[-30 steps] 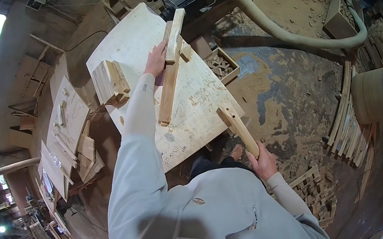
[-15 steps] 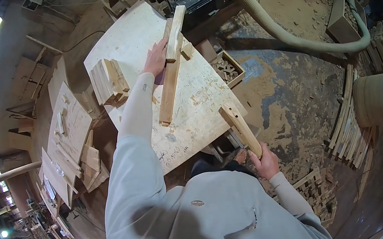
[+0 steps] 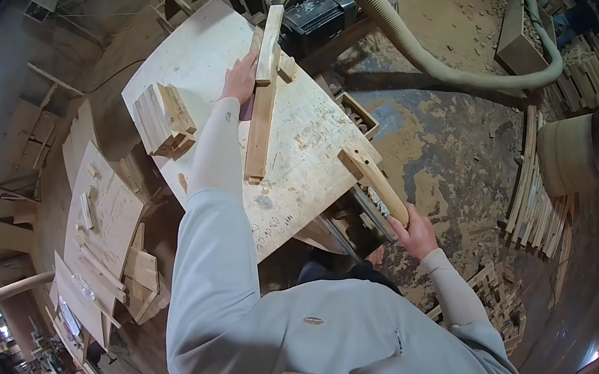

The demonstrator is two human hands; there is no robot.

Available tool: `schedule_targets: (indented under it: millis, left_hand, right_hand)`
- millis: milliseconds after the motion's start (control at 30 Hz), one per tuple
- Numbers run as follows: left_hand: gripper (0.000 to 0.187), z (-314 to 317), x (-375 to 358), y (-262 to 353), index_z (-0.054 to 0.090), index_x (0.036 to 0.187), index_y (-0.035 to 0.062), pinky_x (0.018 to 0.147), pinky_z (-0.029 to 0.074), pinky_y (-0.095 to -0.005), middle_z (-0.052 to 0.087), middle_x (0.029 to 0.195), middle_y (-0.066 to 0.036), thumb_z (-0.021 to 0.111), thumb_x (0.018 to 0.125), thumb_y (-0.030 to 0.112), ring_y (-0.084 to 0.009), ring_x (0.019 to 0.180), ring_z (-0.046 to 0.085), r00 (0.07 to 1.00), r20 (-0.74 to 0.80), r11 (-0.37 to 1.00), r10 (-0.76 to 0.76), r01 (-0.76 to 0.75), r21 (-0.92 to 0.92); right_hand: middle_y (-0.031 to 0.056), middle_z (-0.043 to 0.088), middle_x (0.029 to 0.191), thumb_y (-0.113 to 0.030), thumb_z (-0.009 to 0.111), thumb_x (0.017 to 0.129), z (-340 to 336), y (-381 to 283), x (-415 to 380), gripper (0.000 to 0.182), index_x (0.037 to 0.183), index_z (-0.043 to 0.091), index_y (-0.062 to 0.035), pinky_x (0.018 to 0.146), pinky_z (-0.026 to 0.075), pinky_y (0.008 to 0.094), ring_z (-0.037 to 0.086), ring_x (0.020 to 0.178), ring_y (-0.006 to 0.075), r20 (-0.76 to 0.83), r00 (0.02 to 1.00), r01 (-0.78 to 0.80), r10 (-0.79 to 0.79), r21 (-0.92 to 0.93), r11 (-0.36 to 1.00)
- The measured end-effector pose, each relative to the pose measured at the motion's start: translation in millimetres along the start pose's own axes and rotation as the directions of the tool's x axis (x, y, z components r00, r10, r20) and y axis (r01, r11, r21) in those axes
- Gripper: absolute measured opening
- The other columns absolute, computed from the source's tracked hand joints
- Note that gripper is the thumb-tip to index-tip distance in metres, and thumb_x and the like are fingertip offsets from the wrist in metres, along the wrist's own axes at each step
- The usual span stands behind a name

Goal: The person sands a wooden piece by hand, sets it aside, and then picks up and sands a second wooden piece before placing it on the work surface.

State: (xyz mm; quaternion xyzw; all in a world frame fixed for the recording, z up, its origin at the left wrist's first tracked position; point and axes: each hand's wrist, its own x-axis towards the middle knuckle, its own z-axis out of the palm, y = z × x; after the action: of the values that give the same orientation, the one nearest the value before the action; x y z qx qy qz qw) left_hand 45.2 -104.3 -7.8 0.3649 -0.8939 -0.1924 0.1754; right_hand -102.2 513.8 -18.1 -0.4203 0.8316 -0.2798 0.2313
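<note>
1. The person's right hand (image 3: 415, 232) is closed around the near end of a wood bar (image 3: 386, 195) with small holes.
2. The bar's far end is at the table (image 3: 316, 136) corner.
3. The left hand (image 3: 240, 78) touches wood; how closed it is, one cannot tell.
4. There, a pale piece (image 3: 271, 44) lies across a long brown strip (image 3: 261, 135).

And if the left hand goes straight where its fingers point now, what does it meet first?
Most likely the stacked wooden pieces, right at the fingertips of the left hand; whether they already touch is unclear.
</note>
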Motion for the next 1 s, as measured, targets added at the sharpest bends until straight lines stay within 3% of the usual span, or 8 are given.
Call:
schedule_targets:
  millis: [300, 500, 567, 700, 767, 800, 867, 1000]
  left_hand:
    - [0.053, 2, 8, 2, 0.046, 0.173, 0.0214, 0.130, 0.036, -0.0674, 0.052, 0.177, -0.008, 0.044, 0.121, 0.031, -0.0442, 0.160, 0.048, 1.000, -0.002, 0.999, -0.002, 0.002, 0.049]
    - [0.056, 4, 2, 1, 0.045, 0.173, 0.0150, 0.131, 0.037, -0.0635, 0.053, 0.175, -0.013, 0.047, 0.120, 0.033, -0.0438, 0.157, 0.050, 0.995, 0.037, 0.995, -0.090, 0.088, 0.052]
    - [0.053, 39, 16, -30, 0.055, 0.165, 0.0090, 0.134, 0.035, -0.0603, 0.050, 0.176, -0.019, 0.054, 0.118, 0.033, -0.0436, 0.157, 0.050, 0.967, -0.249, 0.998, -0.043, 0.051, 0.026]
    - [0.050, 12, 6, -12, 0.066, 0.156, 0.0049, 0.136, 0.034, -0.0562, 0.059, 0.166, -0.024, 0.061, 0.114, 0.032, -0.0454, 0.155, 0.052, 0.995, -0.070, 0.994, -0.071, 0.076, 0.072]
    - [0.052, -4, -9, 12, 0.064, 0.158, 0.0027, 0.124, 0.049, -0.0524, 0.070, 0.151, -0.031, 0.065, 0.112, 0.026, -0.0484, 0.142, 0.065, 0.980, -0.163, 0.984, -0.113, 0.088, -0.152]
    - [0.052, -12, -11, 26, 0.064, 0.158, 0.0027, 0.124, 0.049, -0.0524, 0.070, 0.151, -0.031, 0.065, 0.112, 0.026, -0.0484, 0.142, 0.065, 0.981, -0.158, 0.985, -0.111, 0.087, -0.148]
    - [0.049, -22, -13, 48, 0.068, 0.153, 0.0028, 0.119, 0.055, -0.0518, 0.076, 0.140, -0.028, 0.066, 0.108, 0.022, -0.0483, 0.136, 0.069, 0.946, -0.192, 0.889, -0.263, 0.160, -0.428]
    - [0.048, -5, 11, 17, 0.069, 0.153, 0.0037, 0.112, 0.059, -0.0509, 0.075, 0.143, -0.027, 0.066, 0.108, 0.019, -0.0473, 0.131, 0.072, 0.910, -0.358, 0.960, -0.207, 0.119, -0.253]
  right_hand:
    - [0.0300, 0.079, 0.100, -0.046, 0.075, 0.108, -4, -4, -3, 0.048, 0.130, 0.067, -0.0039, 0.080, 0.059, 0.0589, 0.076, 0.095, 0.0537, -0.011, 1.000, -0.028, 0.028, 0.022, 0.999]
    - [0.0292, 0.080, 0.099, -0.047, 0.076, 0.107, -10, -10, -5, 0.050, 0.132, 0.069, -0.0039, 0.079, 0.060, 0.0571, 0.079, 0.095, 0.0506, 0.010, 1.000, -0.016, 0.015, 0.063, 0.998]
    - [0.0287, 0.080, 0.098, -0.047, 0.076, 0.107, -15, -16, -6, 0.050, 0.131, 0.069, -0.0040, 0.078, 0.060, 0.0568, 0.079, 0.093, 0.0508, -0.002, 1.000, -0.011, 0.011, 0.078, 0.997]
    - [0.0287, 0.079, 0.096, -0.048, 0.077, 0.106, -25, -22, -7, 0.050, 0.130, 0.069, -0.0043, 0.077, 0.060, 0.0567, 0.078, 0.092, 0.0513, 0.035, 0.999, -0.038, 0.037, 0.022, 0.999]
    - [0.0287, 0.079, 0.096, -0.048, 0.076, 0.106, -24, -22, -8, 0.050, 0.130, 0.069, -0.0047, 0.077, 0.060, 0.0571, 0.078, 0.092, 0.0517, 0.025, 0.999, -0.032, 0.031, 0.027, 0.999]
    - [0.0287, 0.079, 0.096, -0.048, 0.076, 0.106, -26, -23, -8, 0.050, 0.130, 0.069, -0.0047, 0.077, 0.060, 0.0571, 0.078, 0.092, 0.0517, 0.026, 0.999, -0.036, 0.035, 0.032, 0.999]
    - [0.0285, 0.079, 0.095, -0.048, 0.077, 0.106, -30, -29, -9, 0.050, 0.131, 0.069, -0.0050, 0.078, 0.060, 0.0574, 0.078, 0.093, 0.0517, 0.070, 0.995, -0.074, 0.071, 0.042, 0.996]
    - [0.0285, 0.079, 0.097, -0.048, 0.077, 0.106, -42, -41, -9, 0.050, 0.131, 0.069, -0.0050, 0.079, 0.060, 0.0574, 0.078, 0.094, 0.0516, 0.116, 0.986, -0.123, 0.122, 0.007, 0.992]
